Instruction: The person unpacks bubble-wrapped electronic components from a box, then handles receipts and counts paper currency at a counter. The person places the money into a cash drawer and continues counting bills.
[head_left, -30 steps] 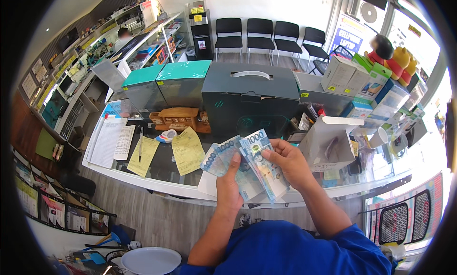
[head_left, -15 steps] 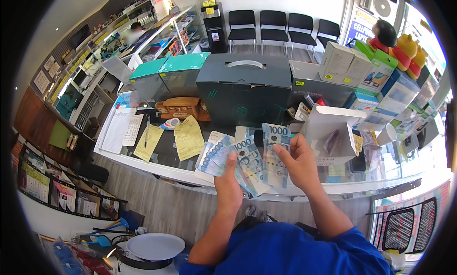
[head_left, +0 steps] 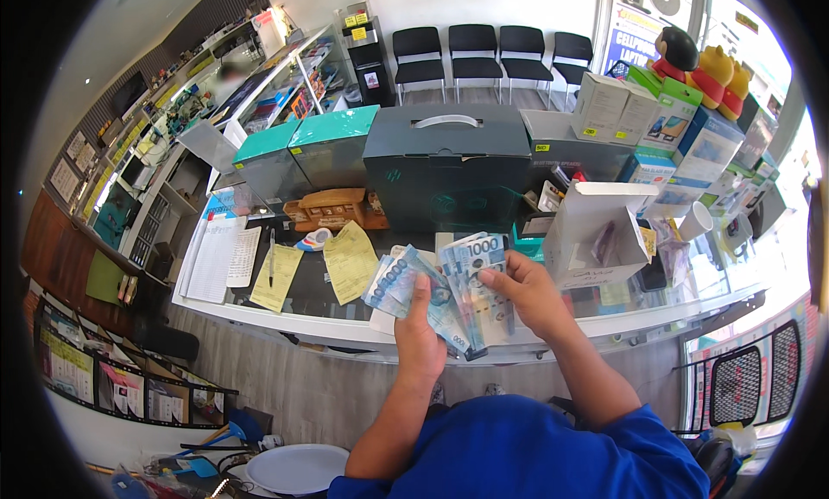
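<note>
Over the front edge of the glass-topped counter [head_left: 233, 305], both my hands hold blue banknotes. My left hand [head_left: 420, 339] is closed on a fanned bunch of banknotes [head_left: 399, 281], the thumb pressed on top. In my right hand [head_left: 528, 296], thumb and fingers pinch another spread of banknotes [head_left: 474, 270]. The two bunches meet or overlap in the middle. Beyond my right hand stands an open white cardboard box [head_left: 596, 231] with small packets inside. Left of the banknotes lie a yellow written slip [head_left: 351, 262] and a second yellow slip [head_left: 275, 279] with a pen [head_left: 272, 255] on it.
A large black box [head_left: 445, 171] with a handle stands behind the banknotes, a wooden model vehicle [head_left: 332, 210] beside it. Boxes and plush toys [head_left: 712, 76] are stacked at right. A notebook [head_left: 205, 257] lies at left. Below left is a white round lid [head_left: 298, 469].
My right hand has moved slightly left and now holds several spread banknotes close against the left bunch; before, its front note stood apart. The view has shifted a little.
</note>
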A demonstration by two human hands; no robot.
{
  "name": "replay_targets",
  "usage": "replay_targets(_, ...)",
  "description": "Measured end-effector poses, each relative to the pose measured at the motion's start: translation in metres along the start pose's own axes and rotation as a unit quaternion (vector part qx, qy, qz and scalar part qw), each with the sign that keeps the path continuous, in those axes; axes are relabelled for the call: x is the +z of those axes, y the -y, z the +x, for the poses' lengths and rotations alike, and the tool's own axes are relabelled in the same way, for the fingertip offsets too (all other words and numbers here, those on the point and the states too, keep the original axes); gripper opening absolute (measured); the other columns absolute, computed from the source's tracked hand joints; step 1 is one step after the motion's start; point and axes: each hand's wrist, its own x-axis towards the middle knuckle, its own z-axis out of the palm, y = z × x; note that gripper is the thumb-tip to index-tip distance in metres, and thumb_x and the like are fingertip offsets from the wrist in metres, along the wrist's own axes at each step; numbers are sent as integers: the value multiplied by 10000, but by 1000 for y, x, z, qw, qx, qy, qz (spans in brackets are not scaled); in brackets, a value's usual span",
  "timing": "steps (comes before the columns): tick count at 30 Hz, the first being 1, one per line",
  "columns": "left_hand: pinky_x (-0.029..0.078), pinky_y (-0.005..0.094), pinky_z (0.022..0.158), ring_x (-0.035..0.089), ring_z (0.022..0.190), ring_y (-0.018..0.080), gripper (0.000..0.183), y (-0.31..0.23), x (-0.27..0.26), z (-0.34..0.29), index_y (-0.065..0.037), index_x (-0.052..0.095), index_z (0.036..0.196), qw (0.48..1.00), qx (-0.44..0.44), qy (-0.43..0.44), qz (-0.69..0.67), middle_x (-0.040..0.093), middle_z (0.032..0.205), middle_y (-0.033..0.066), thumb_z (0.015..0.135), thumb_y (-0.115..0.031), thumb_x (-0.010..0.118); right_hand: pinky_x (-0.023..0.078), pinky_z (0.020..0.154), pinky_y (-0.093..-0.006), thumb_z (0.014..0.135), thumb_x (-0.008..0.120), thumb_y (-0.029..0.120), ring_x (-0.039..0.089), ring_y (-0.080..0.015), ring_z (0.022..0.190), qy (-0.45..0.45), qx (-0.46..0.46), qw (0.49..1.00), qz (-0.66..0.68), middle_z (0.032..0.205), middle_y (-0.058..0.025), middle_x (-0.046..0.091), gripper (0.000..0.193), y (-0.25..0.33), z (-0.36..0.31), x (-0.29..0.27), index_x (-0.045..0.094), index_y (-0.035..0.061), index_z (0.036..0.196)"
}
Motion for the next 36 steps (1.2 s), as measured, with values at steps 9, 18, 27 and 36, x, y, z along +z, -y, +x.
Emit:
replay_targets(9, 537, 386, 1025, 666, 1146, 205, 388, -37, -25, 26, -19, 604, 1342, 994, -64, 61, 70, 680, 1267, 93, 1045, -245, 707, 541, 773, -307, 938, 804, 104, 668, -141, 843, -166, -132, 970, -116, 978, -25, 707, 218, 12, -5, 39, 591, 62, 955)
replay_targets(18, 513, 375, 1070, 623, 1243, 181, 477, -19, -44, 50, -59, 509, 1472, 986, -102, 97, 94, 616, 1390, 64, 1119, -376, 556, 511, 895, -356, 925, 826, 335, 634, -248, 977, -49, -72, 949, -303, 1096, -144, 656, 379, 25, 28, 97, 621, 19, 966)
replay_targets(27, 498, 424, 1103, 638, 1270, 259, 506, -10, -38, 62, -24, 491, 1486, 986, -109, 118, 36, 621, 1409, 135, 1123, -376, 462, 493, 951, -290, 955, 764, 92, 643, -145, 1036, -100, -103, 987, -77, 1157, -68, 700, 283, -28, 47, 57, 672, 29, 1215)
replay_targets(36, 540, 371, 1034, 665, 1217, 222, 460, -10, -35, 64, 14, 532, 1429, 973, -24, 123, 192, 670, 1333, 135, 1053, -210, 675, 536, 920, -288, 1024, 713, 158, 662, -117, 1037, 31, 104, 994, 4, 1155, -60, 720, 463, -3, 38, 25, 581, -34, 1423)
